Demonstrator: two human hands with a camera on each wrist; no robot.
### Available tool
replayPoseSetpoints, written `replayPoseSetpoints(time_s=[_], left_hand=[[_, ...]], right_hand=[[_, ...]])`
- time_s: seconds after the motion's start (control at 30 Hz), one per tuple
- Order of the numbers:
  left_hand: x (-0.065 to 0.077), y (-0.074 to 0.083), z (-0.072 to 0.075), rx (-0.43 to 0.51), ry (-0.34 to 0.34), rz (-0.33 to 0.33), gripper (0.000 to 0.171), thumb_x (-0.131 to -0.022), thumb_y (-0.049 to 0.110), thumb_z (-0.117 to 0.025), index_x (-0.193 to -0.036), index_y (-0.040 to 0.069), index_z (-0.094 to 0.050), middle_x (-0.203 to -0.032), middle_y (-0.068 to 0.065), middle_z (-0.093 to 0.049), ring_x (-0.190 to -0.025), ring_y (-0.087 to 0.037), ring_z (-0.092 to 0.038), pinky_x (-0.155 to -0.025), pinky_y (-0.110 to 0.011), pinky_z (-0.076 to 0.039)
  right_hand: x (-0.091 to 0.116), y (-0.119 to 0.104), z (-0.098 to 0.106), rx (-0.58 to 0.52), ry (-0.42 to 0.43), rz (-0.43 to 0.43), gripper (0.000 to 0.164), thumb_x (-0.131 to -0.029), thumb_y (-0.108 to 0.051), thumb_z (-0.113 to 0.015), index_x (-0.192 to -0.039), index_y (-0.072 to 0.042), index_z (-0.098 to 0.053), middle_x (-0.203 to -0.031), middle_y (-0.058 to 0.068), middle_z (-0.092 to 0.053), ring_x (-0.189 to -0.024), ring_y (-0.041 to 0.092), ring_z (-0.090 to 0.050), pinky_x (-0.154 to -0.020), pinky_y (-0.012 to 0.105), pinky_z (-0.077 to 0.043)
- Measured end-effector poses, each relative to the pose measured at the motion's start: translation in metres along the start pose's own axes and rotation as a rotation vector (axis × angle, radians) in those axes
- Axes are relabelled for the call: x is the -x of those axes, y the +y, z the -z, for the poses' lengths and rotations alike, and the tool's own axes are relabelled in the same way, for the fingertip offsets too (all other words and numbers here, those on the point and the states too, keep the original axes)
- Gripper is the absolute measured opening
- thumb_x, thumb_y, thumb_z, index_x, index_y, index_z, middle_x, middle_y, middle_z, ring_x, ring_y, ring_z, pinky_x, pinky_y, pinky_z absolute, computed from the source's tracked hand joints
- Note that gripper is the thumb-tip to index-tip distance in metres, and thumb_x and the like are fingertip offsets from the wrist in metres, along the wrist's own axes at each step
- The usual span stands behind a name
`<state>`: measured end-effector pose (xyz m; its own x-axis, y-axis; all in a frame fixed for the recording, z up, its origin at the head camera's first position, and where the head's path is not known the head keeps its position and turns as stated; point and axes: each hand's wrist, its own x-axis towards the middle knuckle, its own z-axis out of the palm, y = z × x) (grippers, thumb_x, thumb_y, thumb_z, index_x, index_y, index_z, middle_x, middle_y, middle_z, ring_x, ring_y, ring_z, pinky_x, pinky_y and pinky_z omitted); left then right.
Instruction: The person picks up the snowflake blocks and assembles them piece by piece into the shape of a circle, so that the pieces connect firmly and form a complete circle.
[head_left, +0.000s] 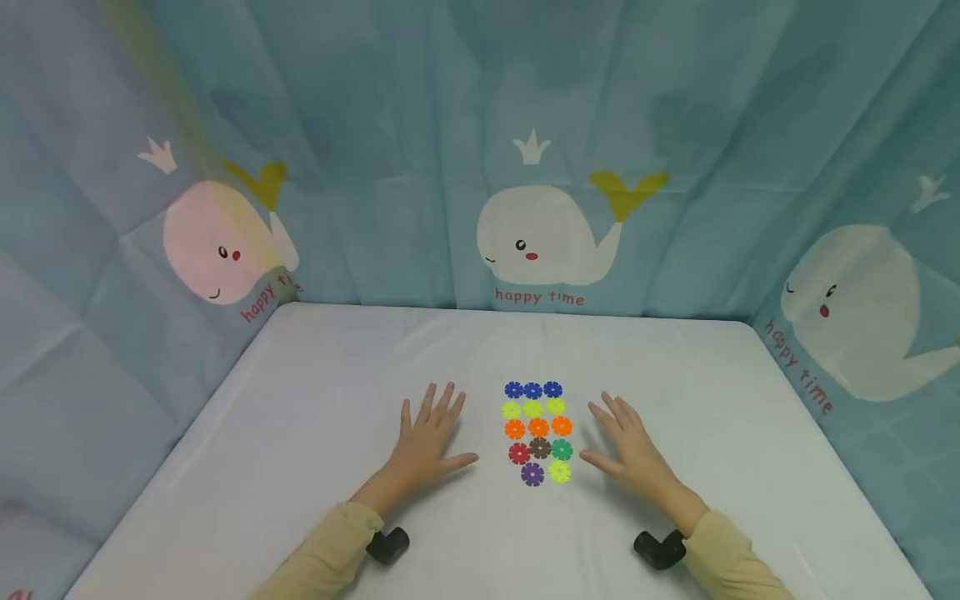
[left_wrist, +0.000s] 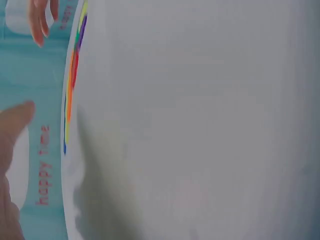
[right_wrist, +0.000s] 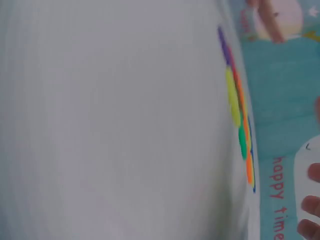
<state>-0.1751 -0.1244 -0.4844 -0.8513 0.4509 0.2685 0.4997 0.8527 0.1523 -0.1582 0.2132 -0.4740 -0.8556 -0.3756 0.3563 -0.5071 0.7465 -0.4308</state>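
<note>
Several flat notched plastic discs lie in rows on the white table. Blue discs (head_left: 532,391) form the far row, with yellow discs (head_left: 532,409) and orange discs (head_left: 538,427) nearer. Then come a red disc (head_left: 519,453), a brown disc (head_left: 540,448) and a green disc (head_left: 562,449). Nearest are a purple disc (head_left: 532,474) and a yellow-green disc (head_left: 559,472). My left hand (head_left: 423,442), fingers spread, is left of the discs and holds nothing. To their right, my right hand (head_left: 633,450) is likewise spread and bare. Both wrist views catch the discs edge-on.
A white table (head_left: 337,358) extends around the discs on every side. Blue-green curtains (head_left: 375,225) printed with whales hang along its back and sides. Below the wrists sit a black angled piece (head_left: 388,547) at left and another black piece (head_left: 660,551) at right.
</note>
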Motion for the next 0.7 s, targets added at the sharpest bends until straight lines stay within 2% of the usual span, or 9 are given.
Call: replayPoseSetpoints(time_s=[0.13, 0.2, 0.3, 0.4, 0.47, 0.57, 0.63, 0.7], left_hand=[[0.005, 0.018, -0.006, 0.104, 0.081, 0.059, 0.086, -0.077, 0.051, -0.062, -0.139, 0.004, -0.026, -0.144, -0.016, -0.016, -0.13, -0.038, -0.003, -0.089, -0.067, -0.006], [0.005, 0.028, -0.01, 0.145, 0.131, 0.031, 0.082, -0.075, 0.046, -0.065, -0.137, 0.004, -0.031, -0.142, -0.017, -0.022, -0.128, -0.041, -0.009, -0.088, -0.068, -0.009], [0.001, 0.04, -0.018, 0.187, 0.193, -0.088, 0.071, -0.076, 0.04, -0.067, -0.132, 0.006, -0.041, -0.138, -0.015, -0.032, -0.125, -0.044, -0.017, -0.087, -0.067, -0.016], [-0.004, 0.049, -0.026, 0.215, 0.227, -0.225, 0.06, -0.077, 0.036, -0.067, -0.126, 0.007, -0.05, -0.129, -0.009, -0.045, -0.122, -0.037, -0.031, -0.09, -0.058, -0.026], [-0.005, 0.053, -0.031, 0.247, 0.222, -0.318, 0.052, -0.077, 0.033, -0.067, -0.121, 0.007, -0.055, -0.122, -0.004, -0.053, -0.112, -0.027, -0.043, -0.088, -0.045, -0.034], [-0.005, 0.056, -0.036, 0.256, 0.186, -0.441, 0.041, -0.079, 0.03, -0.066, -0.114, 0.01, -0.06, -0.113, 0.001, -0.058, -0.095, -0.014, -0.05, -0.08, -0.027, -0.039], [-0.005, 0.057, -0.039, 0.244, 0.165, -0.499, 0.033, -0.081, 0.029, -0.064, -0.109, 0.011, -0.063, -0.111, 0.001, -0.059, -0.088, -0.01, -0.05, -0.076, -0.022, -0.039], [-0.005, 0.059, -0.04, 0.235, 0.16, -0.528, 0.029, -0.083, 0.028, -0.063, -0.106, 0.012, -0.065, -0.109, 0.001, -0.059, -0.087, -0.01, -0.051, -0.075, -0.02, -0.039]], right_hand=[[0.002, -0.003, -0.018, -0.059, 0.081, 0.124, 0.052, -0.075, -0.027, -0.072, -0.118, -0.002, -0.056, -0.119, 0.015, -0.048, -0.109, 0.03, -0.04, -0.085, 0.048, -0.038], [0.003, -0.004, -0.027, -0.112, 0.106, 0.18, 0.043, -0.075, -0.022, -0.073, -0.111, -0.003, -0.06, -0.103, 0.007, -0.055, -0.095, 0.02, -0.048, -0.076, 0.037, -0.044], [0.007, -0.004, -0.035, -0.199, 0.12, 0.243, 0.036, -0.073, -0.014, -0.073, -0.105, -0.003, -0.063, -0.083, -0.004, -0.054, -0.072, 0.008, -0.048, -0.061, 0.023, -0.043], [0.013, -0.003, -0.042, -0.245, 0.093, 0.253, 0.035, -0.073, -0.014, -0.074, -0.105, -0.004, -0.064, -0.077, -0.009, -0.05, -0.063, 0.002, -0.041, -0.054, 0.015, -0.037], [0.018, -0.004, -0.045, -0.245, 0.076, 0.237, 0.035, -0.073, -0.018, -0.074, -0.104, -0.005, -0.065, -0.077, -0.01, -0.048, -0.063, 0.001, -0.039, -0.053, 0.014, -0.036], [0.022, -0.004, -0.046, -0.251, 0.06, 0.203, 0.03, -0.073, -0.022, -0.074, -0.099, -0.008, -0.068, -0.078, -0.013, -0.046, -0.064, 0.0, -0.038, -0.053, 0.015, -0.035], [0.024, -0.004, -0.046, -0.268, 0.058, 0.198, 0.025, -0.072, -0.021, -0.075, -0.093, -0.01, -0.069, -0.079, -0.013, -0.046, -0.065, 0.001, -0.04, -0.054, 0.016, -0.036], [0.025, -0.003, -0.044, -0.283, 0.058, 0.208, 0.02, -0.07, -0.019, -0.077, -0.087, -0.011, -0.07, -0.082, -0.011, -0.048, -0.068, 0.002, -0.043, -0.057, 0.018, -0.039]])
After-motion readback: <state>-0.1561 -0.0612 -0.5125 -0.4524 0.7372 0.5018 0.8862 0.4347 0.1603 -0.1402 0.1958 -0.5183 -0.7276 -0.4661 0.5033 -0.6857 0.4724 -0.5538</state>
